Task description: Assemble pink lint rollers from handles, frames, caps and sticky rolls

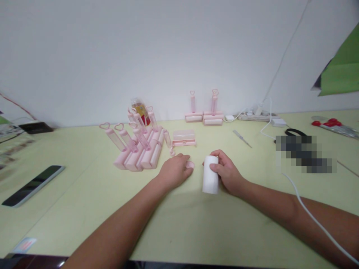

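Note:
My right hand (230,173) is closed around a white lint-roller paper roll (210,175), held nearly upright above the table with the thumb across its side. My left hand (175,172) rests low at the table, its thumb and fingers around a small pink round cap (190,164). Just beyond it lie an open pink case (183,139) and a pink handle piece (167,140) with a rounded end (172,151). To the left, several pink lint rollers (140,157) with clear-pink handles and heart-shaped loops stand in a cluster.
Against the wall are two more pink lint rollers (213,119) and a yellow-red packet (141,112). A screwdriver (242,138), a power strip (258,116), red-handled scissors (331,122) and a white cable (305,209) are on the right. A phone (33,186) lies left.

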A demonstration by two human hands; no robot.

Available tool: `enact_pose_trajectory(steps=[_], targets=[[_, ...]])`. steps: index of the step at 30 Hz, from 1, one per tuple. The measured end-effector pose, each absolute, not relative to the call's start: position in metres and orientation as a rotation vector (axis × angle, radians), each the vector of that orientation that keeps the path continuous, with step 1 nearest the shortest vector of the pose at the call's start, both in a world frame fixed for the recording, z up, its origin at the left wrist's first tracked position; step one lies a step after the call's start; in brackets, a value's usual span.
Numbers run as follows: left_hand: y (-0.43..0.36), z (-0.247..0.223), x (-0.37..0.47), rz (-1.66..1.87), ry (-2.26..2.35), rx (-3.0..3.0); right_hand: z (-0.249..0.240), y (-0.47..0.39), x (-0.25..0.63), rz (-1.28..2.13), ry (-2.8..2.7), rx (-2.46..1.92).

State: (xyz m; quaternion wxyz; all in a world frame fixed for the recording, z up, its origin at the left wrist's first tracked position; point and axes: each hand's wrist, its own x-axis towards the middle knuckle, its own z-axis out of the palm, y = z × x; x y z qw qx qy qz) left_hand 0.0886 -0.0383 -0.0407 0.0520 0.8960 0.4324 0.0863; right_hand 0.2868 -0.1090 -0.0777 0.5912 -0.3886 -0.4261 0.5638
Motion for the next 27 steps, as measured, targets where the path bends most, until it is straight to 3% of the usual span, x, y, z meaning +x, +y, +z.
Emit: enact_pose_trajectory(steps=[7,14,27], targets=[[-0.046,-0.026,0.086,0.354,0.959,2.518,-0.076,-0.095,0.289,1.236,-0.667,-0.896],[-0.057,-0.021,0.089,0.381,0.909,2.132,-0.076,-0.092,0.293,1.385,-0.515,-0.691],[-0.052,-0.048,0.1,0.696,0.706,1.492,-0.078,-0.095,0.292,1.567,-0.488,-0.616]])
